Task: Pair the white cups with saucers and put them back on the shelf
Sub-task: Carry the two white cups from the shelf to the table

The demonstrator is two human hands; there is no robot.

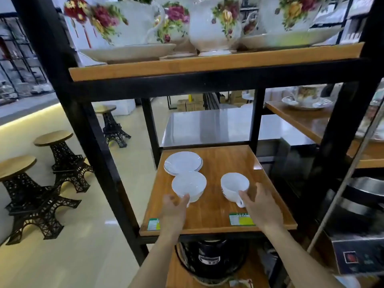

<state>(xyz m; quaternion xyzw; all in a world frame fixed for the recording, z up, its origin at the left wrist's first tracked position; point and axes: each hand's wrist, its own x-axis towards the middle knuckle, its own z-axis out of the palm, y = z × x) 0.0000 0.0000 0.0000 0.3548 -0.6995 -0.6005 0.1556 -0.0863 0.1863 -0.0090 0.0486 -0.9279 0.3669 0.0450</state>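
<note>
two white cups [189, 186], stacked saucers [182, 163], wooden shelf [224, 161]

Left cup [189, 186] handle: hidden behind left hand [174, 206].
Right cup [234, 187] handle: partly covered by right hand [262, 206].
Saucers [183, 163] count: stacked, cannot tell.
Floral teaware [214, 23]: tops cut off by upper edge.
Shelf labels [242, 219]: print unreadable.

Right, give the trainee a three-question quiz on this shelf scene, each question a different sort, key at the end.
1. True or false: both white cups already sit on saucers.
2. Which hand is at the handle of the right cup? A) left hand B) right hand
3. Fill in: the stacked saucers lie ____ the left cup on the wooden shelf.

Key: 1 false; 2 B; 3 behind.
</note>
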